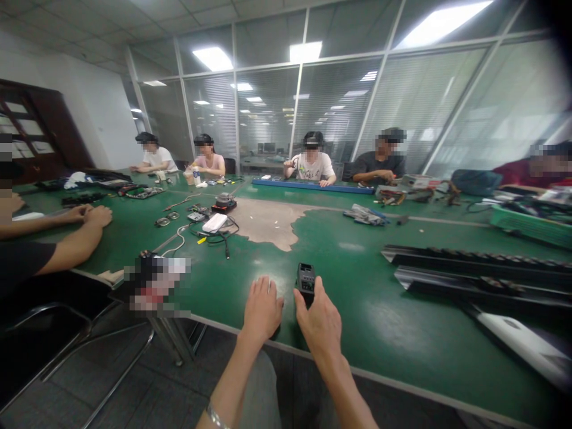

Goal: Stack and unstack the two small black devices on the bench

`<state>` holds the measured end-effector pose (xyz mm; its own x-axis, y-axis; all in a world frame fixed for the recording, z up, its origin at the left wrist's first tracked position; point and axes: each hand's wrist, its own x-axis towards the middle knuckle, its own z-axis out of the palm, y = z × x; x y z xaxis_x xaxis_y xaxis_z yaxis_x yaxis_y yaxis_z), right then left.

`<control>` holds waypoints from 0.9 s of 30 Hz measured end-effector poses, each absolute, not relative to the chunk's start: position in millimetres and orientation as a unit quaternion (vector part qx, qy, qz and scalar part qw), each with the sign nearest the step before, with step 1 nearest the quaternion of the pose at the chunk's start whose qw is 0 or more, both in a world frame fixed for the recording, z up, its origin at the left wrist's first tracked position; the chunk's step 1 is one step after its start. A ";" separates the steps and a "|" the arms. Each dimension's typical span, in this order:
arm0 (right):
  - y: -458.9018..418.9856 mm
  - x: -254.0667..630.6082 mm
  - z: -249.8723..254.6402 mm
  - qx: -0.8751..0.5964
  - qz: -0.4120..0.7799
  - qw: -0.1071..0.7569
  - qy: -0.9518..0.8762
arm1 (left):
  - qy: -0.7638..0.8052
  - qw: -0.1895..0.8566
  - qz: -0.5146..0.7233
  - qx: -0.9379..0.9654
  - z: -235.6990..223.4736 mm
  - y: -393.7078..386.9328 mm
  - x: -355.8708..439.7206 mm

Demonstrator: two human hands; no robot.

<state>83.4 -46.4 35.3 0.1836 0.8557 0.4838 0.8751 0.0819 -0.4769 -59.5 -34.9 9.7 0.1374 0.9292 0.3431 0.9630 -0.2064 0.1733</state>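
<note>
A small black box-shaped device, with openings and what look like sockets on the side facing me, stands at the near part of the green table. My right hand is closed around its near end, thumb on the left side and fingers on the right. Palm down by the table's front edge, to the left of the device and apart from it, lies my left hand. Its fingers stretch forward and I see nothing held in them. A dark patch under its thumb side could be shadow; I cannot tell.
Beyond my hands lie a white box with cables and a bare brown patch of tabletop. Long black rails and a green basket are on the right. Several people sit around the table; one person's forearms rest at left.
</note>
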 end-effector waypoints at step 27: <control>-44.5 99.3 -5.3 -0.629 0.016 0.452 -0.631 | -0.623 0.074 -0.173 -0.759 6.8 -33.9 -56.5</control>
